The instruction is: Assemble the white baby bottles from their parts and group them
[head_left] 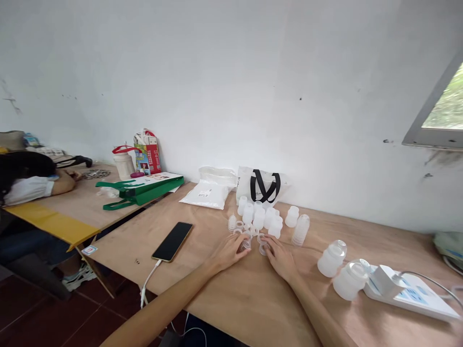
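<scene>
My left hand [228, 251] rests on the table with its thumb and fingers closed around a clear plastic piece [246, 242], shaped like a small dome or ring. My right hand [281, 257] lies just across from it, fingers stretched out, their tips touching a translucent ring [263, 249]. More translucent rings [239, 224] lie loosely beyond the fingertips. Behind them stand several frosted plastic bottles [258, 219] in a cluster, with a small clear nipple-like piece [232, 222] at their left. A stack of clear dome caps [300, 230] leans to the right of the bottles.
Two capped frosted bottles [332, 259] stand at right beside a white power strip [415, 295]. A charging phone [172, 242] lies at left. White plastic packages [204, 194] and a black-handled bag [265, 185] sit by the wall. Another person's arm [63, 183] rests on the neighbouring table.
</scene>
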### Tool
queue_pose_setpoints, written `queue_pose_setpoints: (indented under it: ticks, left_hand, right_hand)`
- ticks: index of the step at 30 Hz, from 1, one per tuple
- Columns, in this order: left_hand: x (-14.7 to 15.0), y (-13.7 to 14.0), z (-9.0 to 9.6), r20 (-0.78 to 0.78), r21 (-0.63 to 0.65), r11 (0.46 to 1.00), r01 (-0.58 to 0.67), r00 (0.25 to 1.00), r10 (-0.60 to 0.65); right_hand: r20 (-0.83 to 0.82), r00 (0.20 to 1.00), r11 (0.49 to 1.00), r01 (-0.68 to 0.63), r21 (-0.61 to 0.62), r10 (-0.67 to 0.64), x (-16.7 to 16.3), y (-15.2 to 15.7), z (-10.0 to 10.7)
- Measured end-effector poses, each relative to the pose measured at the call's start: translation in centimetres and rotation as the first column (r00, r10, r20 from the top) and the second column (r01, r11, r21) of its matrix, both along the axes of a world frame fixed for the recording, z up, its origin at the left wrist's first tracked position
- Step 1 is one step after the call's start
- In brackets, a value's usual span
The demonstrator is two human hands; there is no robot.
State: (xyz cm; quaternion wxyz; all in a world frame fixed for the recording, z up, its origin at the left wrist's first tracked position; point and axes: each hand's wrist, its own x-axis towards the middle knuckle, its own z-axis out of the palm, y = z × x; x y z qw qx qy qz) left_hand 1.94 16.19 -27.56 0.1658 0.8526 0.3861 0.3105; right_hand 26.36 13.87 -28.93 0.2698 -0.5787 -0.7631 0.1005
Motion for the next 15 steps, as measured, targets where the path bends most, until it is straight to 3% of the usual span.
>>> queue_pose_setpoints:
  ticks: [6, 9, 12, 15]
  left_hand:
    - [-0.9, -2.3, 1.4, 0.127, -0.060, 0.998, -0.020, 0.992, 0.027]
    - [-1.5, -4.0, 2.4, 0.194, -0.180, 0.984, 0.000, 0.980, 0.035]
    - [-1.7, -5.0, 2.6, 0.152, -0.336, 0.941, 0.037, 0.988, 0.015]
    - [-1.8, -4.8, 2.5, 0.095, -0.393, 0.919, 0.016, 0.995, 0.024]
  right_hand:
    - [0.037, 0.998, 0.999, -0.046, 0.018, 0.045, -0.1, -1.7, 0.4]
    - [0.061, 0.996, 0.998, -0.060, 0.017, 0.058, -0.2, -3.1, 0.5]
    - [0.099, 0.991, 0.996, -0.090, 0.006, 0.088, -0.7, -4.4, 0.9]
    - [0.144, 0.979, 0.990, -0.143, -0.003, 0.142, -1.4, -5.2, 1.4]
